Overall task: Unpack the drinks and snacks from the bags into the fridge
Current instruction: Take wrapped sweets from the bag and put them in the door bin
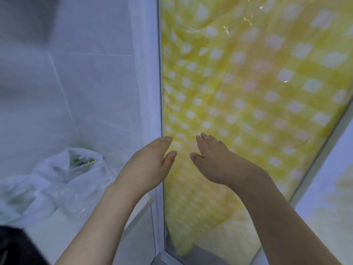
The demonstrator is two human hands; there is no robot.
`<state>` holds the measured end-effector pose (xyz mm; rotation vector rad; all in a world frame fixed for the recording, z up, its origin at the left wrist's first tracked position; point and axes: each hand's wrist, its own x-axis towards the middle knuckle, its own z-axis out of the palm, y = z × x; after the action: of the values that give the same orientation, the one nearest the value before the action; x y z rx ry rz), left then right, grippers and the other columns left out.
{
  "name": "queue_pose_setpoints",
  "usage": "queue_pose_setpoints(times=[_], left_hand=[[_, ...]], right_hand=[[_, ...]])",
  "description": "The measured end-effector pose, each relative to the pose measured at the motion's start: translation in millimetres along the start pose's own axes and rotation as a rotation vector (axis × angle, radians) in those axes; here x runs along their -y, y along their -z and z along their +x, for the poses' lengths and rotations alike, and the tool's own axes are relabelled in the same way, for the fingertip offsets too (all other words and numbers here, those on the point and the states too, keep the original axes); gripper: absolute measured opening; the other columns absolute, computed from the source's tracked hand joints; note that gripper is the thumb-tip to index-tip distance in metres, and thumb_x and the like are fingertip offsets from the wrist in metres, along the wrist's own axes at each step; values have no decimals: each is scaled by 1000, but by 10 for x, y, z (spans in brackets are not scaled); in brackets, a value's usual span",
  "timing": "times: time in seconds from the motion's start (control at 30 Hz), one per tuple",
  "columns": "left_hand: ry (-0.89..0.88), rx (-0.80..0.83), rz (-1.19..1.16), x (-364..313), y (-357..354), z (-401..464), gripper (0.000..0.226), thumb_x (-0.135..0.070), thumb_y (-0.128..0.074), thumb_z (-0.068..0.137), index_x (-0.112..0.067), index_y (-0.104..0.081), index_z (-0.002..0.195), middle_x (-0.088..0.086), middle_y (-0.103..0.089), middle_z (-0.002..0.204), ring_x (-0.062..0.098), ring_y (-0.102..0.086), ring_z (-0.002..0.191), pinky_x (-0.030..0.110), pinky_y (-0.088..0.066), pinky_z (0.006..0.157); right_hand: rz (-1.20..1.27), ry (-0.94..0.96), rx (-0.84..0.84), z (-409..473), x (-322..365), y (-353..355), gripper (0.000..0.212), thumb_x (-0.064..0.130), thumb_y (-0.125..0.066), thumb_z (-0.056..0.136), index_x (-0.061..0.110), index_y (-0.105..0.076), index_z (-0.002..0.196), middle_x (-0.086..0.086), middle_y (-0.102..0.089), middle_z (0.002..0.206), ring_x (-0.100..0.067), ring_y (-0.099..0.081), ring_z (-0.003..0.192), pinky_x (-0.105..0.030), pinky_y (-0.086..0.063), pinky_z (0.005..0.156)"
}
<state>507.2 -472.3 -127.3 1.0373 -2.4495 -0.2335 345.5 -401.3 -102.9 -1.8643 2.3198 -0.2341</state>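
A tall panel covered by a yellow-and-white checked cloth (248, 88) fills the middle and right of the blurred head view. My left hand (147, 165) and my right hand (215, 159) are raised side by side in front of its lower part, fingers straight, holding nothing. Whether the fingertips touch the cloth cannot be told. A white plastic bag (57, 180) with green-labelled packets (84, 161) showing in its open top sits on a white ledge at the lower left.
A white frame edge (152, 92) runs vertically just left of the checked cloth. White tiled wall (76, 83) stands behind the bag. A pale strip (324, 178) borders the cloth at the right. Dark fabric (17, 245) fills the bottom-left corner.
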Motion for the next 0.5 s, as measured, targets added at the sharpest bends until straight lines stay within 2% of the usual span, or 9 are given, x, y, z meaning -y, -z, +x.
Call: queue_pose_setpoints(times=[0.2,0.33,0.5], left_hand=[[177,-71,61,455,241,-371,53,-38,-36,103,-20,-30,152,-6,-31,158,8,-27,144,18,-20,110],[315,-108,93,643,401,-688,51,-35,-38,104,-18,-31,152,-5,-33,157,9,-29,143,14,-19,103],[467,-154,138,840,578,-1016,48,-35,-40,103,-18,-38,148,-2,-42,152,14,-37,138,24,-29,105]], right_hand=[[-4,175,66,226,526,-175,61,36,-24,105,11,0,155,-4,8,163,-17,9,150,-35,4,121],[-43,310,100,364,912,-316,61,36,-25,105,9,-1,155,-8,6,163,-20,6,150,-36,2,121],[-47,480,163,396,1351,-465,61,35,-24,105,9,-1,155,-8,7,163,-20,6,150,-36,3,120]])
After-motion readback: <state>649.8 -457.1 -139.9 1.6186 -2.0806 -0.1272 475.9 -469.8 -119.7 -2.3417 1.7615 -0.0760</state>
